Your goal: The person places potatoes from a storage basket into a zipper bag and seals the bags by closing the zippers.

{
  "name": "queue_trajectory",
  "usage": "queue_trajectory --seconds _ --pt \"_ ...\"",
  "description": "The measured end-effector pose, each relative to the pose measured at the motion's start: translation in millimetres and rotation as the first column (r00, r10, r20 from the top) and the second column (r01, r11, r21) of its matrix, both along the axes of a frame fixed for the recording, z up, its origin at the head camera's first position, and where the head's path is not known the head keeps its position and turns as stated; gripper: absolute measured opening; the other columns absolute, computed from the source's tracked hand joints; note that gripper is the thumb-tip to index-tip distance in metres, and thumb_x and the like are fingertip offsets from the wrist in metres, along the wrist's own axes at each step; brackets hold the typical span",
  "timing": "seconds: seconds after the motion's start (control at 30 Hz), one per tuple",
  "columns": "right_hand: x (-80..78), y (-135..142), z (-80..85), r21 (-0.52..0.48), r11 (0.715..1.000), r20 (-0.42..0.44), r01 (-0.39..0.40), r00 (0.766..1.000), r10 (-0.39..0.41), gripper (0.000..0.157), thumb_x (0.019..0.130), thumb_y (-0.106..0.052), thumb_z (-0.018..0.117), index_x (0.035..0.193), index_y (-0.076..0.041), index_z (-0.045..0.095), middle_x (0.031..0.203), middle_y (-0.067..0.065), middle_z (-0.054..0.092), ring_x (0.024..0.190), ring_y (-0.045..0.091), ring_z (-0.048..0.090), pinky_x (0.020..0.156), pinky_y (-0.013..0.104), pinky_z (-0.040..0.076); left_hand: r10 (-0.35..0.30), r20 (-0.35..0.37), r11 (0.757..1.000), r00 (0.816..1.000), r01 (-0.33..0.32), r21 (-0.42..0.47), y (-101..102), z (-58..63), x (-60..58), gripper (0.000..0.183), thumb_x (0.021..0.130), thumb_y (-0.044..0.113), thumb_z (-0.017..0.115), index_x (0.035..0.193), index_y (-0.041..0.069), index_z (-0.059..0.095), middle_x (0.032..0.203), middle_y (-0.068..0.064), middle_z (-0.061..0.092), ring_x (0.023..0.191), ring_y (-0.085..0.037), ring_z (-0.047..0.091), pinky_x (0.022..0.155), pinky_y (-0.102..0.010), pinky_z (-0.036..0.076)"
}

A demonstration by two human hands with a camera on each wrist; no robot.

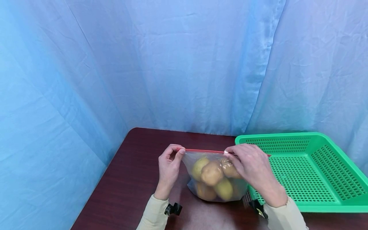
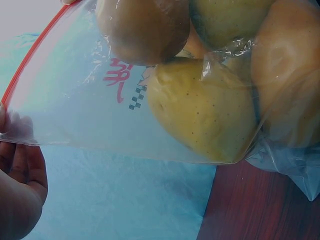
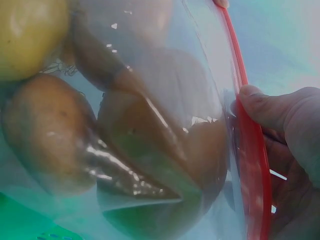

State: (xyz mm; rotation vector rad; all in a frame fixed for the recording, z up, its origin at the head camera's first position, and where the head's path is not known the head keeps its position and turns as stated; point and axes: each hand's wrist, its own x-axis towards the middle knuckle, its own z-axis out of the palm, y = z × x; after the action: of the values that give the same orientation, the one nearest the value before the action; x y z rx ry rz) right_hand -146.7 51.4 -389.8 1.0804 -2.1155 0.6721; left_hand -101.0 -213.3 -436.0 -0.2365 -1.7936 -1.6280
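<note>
A clear zip bag (image 1: 188,158) full of yellow-green fruits (image 1: 224,189) and brownish round ones (image 1: 212,173) stands on the table, its red zip strip (image 1: 204,150) along the top. My left hand (image 1: 169,167) pinches the strip's left end between thumb and fingers. Over the right part of the strip, my right hand (image 1: 256,164) has its thumb and fingers at a small white slider (image 1: 226,152). In the right wrist view the thumb (image 3: 265,106) presses against the red strip, with the other fingers behind it. Pink print (image 2: 119,77) shows through the plastic in the left wrist view.
A green plastic basket (image 1: 325,204) with slotted walls stands right of the bag, close behind the right forearm. The dark reddish table (image 1: 135,179) has its left edge beyond my left arm. Blue cloth (image 1: 187,70) hangs along the back and left.
</note>
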Motion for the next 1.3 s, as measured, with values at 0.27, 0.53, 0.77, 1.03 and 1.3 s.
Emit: queue_trajectory --seconds 0.27,0.53,0.77,1.03,1.3 --pt "0.1 1.5 -0.3 -0.015 1.0 -0.002 0.006 1.0 -0.006 0.047 0.109 -0.046 0.047 0.098 -0.01 0.076 0.089 0.0 0.075 0.088 0.024 0.073 0.081 0.048 0.055 -0.004 -0.006 1.0 1.0 0.004 -0.001 -0.2 0.1 -0.6 0.006 0.093 -0.004 0.072 0.099 -0.007 0.07 0.094 -0.019 0.069 0.084 -0.011 0.063 0.072 -0.019 0.051" --pt "0.3 4.0 -0.8 -0.019 1.0 -0.001 0.012 1.0 -0.012 0.031 0.105 -0.037 0.061 0.098 -0.01 0.076 0.089 0.0 0.075 0.088 0.025 0.073 0.082 0.048 0.055 0.002 -0.009 1.0 1.0 -0.002 0.0 0.3 0.5 -0.5 0.004 0.093 -0.005 0.071 0.097 -0.002 0.071 0.092 -0.018 0.069 0.084 -0.011 0.064 0.073 -0.019 0.051" --pt "1.1 7.8 -0.5 -0.008 1.0 0.012 0.02 1.0 -0.02 0.014 0.087 -0.015 0.077 0.1 -0.009 0.076 0.091 0.001 0.076 0.09 0.025 0.073 0.085 0.048 0.054 0.002 -0.017 1.0 1.0 -0.002 0.005 0.2 -0.4 -1.2 0.005 0.093 -0.006 0.071 0.097 -0.003 0.071 0.092 -0.019 0.069 0.084 -0.01 0.063 0.072 -0.019 0.051" --pt "0.9 9.0 -1.8 -0.019 0.999 -0.008 0.033 0.999 -0.033 0.043 0.108 -0.044 0.052 0.098 -0.01 0.076 0.091 0.002 0.076 0.09 0.025 0.073 0.083 0.047 0.055 0.008 -0.016 1.0 1.0 -0.008 -0.004 -0.4 -0.8 -0.9 0.005 0.092 -0.005 0.072 0.097 -0.003 0.071 0.092 -0.019 0.069 0.084 -0.011 0.063 0.072 -0.019 0.051" --pt "0.5 10.7 -2.1 -0.025 0.999 -0.007 0.041 0.999 -0.041 0.057 0.11 -0.053 0.039 0.098 -0.01 0.075 0.089 0.001 0.075 0.088 0.025 0.073 0.082 0.047 0.054 0.01 -0.011 1.0 1.0 -0.011 -0.007 -0.3 -0.5 -0.6 0.005 0.093 -0.004 0.072 0.097 -0.002 0.071 0.092 -0.018 0.069 0.083 -0.011 0.063 0.071 -0.019 0.05"
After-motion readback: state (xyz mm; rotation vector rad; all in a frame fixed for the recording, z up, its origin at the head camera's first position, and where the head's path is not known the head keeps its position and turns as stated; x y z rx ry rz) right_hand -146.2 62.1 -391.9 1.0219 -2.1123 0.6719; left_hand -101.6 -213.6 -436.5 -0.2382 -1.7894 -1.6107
